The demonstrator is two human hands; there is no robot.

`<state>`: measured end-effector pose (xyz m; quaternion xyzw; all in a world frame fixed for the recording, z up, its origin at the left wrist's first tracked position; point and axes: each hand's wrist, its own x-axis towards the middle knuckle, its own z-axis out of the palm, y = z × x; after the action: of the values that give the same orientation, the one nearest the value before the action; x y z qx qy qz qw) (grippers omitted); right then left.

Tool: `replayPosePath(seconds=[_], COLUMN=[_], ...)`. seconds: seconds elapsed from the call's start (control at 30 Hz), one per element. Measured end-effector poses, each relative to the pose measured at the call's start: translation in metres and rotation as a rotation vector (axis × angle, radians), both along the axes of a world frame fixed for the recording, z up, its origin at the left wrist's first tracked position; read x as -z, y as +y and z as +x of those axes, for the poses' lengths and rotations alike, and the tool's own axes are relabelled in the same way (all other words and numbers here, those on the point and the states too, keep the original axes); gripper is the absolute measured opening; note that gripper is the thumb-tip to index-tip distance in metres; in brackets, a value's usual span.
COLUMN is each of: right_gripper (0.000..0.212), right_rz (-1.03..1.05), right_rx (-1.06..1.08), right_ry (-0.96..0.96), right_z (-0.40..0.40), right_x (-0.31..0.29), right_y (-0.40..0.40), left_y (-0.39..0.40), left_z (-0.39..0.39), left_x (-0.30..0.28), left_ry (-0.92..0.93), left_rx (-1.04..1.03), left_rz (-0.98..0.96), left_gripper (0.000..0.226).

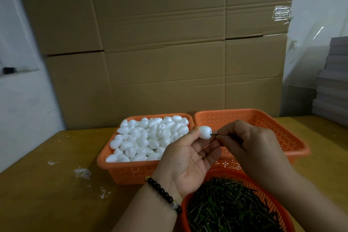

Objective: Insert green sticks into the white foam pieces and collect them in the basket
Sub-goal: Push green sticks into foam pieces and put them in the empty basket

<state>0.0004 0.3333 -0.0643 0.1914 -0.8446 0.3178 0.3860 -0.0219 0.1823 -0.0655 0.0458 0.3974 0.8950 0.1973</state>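
Observation:
My left hand (185,160) pinches a white egg-shaped foam piece (205,132) between thumb and fingertips, above the baskets. My right hand (250,143) pinches a short green stick (214,134) whose tip touches the right end of the foam piece. An orange basket (113,158) on the left is full of loose white foam pieces (148,137). To its right stands an orange basket (293,145) with nothing showing inside. A round orange basket (190,201) near me holds a heap of green sticks (231,207).
The baskets sit on a wooden table (56,184) with white foam crumbs (82,172) on its left part. Large cardboard boxes (160,43) form a wall behind. Stacked grey boxes (333,81) stand at the right edge.

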Motion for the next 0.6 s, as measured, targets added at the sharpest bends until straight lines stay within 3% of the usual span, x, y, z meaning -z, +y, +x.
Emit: replayPosePath(seconds=[0.6], right_gripper=[0.016], right_rz=[-0.021], right_rx=[0.039], right_ry=[0.077], right_z=[0.0043], right_x=[0.0019], right_y=[0.0003], left_y=[0.0038], left_z=[0.0108], left_x=[-0.0041], left_ry=[-0.006], left_rx=[-0.014], left_rz=[0.057], left_gripper=[0.017])
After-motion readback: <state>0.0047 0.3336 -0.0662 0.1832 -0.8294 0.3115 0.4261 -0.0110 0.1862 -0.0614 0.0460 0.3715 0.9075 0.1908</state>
